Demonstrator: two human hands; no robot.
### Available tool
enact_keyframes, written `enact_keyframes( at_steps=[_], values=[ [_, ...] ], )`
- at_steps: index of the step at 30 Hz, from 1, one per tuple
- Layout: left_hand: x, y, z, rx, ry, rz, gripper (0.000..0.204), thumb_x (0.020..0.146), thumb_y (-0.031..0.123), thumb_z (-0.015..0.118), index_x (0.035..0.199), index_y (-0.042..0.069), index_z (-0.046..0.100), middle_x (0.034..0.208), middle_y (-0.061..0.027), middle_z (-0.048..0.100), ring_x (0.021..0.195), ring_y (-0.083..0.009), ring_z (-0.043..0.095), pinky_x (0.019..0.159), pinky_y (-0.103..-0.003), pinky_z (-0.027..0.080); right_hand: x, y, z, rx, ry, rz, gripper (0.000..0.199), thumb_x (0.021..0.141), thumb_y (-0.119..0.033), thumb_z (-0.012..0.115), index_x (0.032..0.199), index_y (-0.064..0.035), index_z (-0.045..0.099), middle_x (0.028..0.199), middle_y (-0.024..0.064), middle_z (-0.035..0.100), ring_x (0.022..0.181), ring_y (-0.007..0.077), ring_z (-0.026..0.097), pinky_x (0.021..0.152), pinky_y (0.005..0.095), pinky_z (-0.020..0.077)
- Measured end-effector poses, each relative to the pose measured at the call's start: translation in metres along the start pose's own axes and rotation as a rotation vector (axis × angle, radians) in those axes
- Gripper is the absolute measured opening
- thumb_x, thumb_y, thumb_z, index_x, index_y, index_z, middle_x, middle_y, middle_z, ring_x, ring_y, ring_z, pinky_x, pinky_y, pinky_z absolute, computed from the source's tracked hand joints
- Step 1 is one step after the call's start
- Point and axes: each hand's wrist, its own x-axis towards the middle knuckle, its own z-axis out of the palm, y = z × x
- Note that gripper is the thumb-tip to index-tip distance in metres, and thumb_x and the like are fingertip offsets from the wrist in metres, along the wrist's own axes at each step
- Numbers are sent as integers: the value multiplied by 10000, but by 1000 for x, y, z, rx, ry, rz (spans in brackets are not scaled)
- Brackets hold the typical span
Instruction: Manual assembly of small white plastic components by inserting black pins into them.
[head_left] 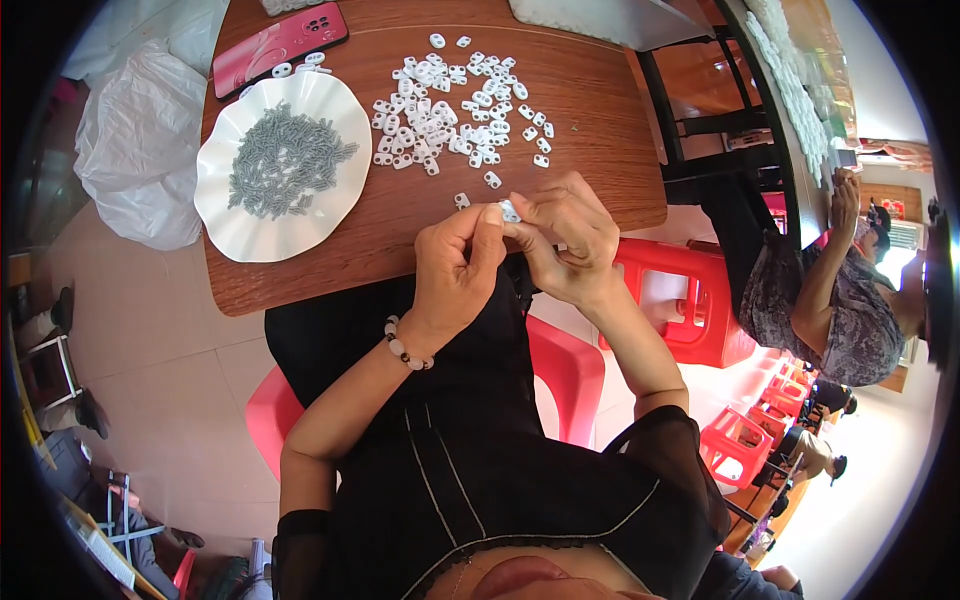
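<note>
A small white plastic piece (509, 211) sits between the fingertips of both hands, just over the table's near edge. My left hand (458, 268) pinches it from the left with thumb and forefinger, and a beaded bracelet circles that wrist. From the right, my right hand (572, 240) grips the same piece, its fingers bent. Fingertips cover much of the piece. Beyond the hands lies a loose pile of white two-hole plastic pieces (430, 115). One single piece (492, 180) rests close to my fingers. To the left, small grey translucent cylinders (285, 165) fill the middle of a white wavy-rimmed plate (225, 225).
A pink phone (280, 48) lies at the far left of the brown wooden table (590, 110). White plastic bags (140, 140) are left of it. Red stools (690, 300) stand to the right, where another person (840, 290) sits at a second table. A pale container (600, 20) is at the back.
</note>
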Motion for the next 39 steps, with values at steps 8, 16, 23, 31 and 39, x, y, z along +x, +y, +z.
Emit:
enact_keyframes(
  at_steps=[8,16,23,31,39],
  values=[
    [3,3,-1,20,-5,-8,290,959,146,499,731,-22,568,516,-16,491,478,-49,416,445,-251,329,-5,1,0,4,3,5,331,613,57,767,913,23,631,744,83,611,662,228,544,563,299,442],
    [3,3,-4,7,-12,-15,274,959,149,501,779,-26,610,533,-27,517,487,-51,432,450,-252,337,-3,-3,1,-1,-23,49,360,636,39,763,975,17,644,764,68,621,675,209,542,573,296,444],
    [9,3,-17,26,-20,11,266,955,153,518,785,-32,609,548,-16,518,505,-30,394,443,-247,309,6,-10,-3,59,-155,168,404,694,34,723,1089,3,645,749,62,605,735,188,556,633,269,459],
    [18,11,-30,67,-74,-31,291,951,157,531,727,-25,568,541,25,395,523,-33,309,443,-254,243,5,-14,1,812,-144,740,238,839,-14,661,1070,27,627,972,81,606,886,122,606,808,260,512],
    [24,15,-35,105,-121,39,304,953,212,547,781,-24,630,556,3,501,526,-26,397,454,-225,297,8,-5,3,513,-198,477,285,792,-39,709,1070,-11,653,1000,63,644,915,149,555,772,264,484]
  ],
)
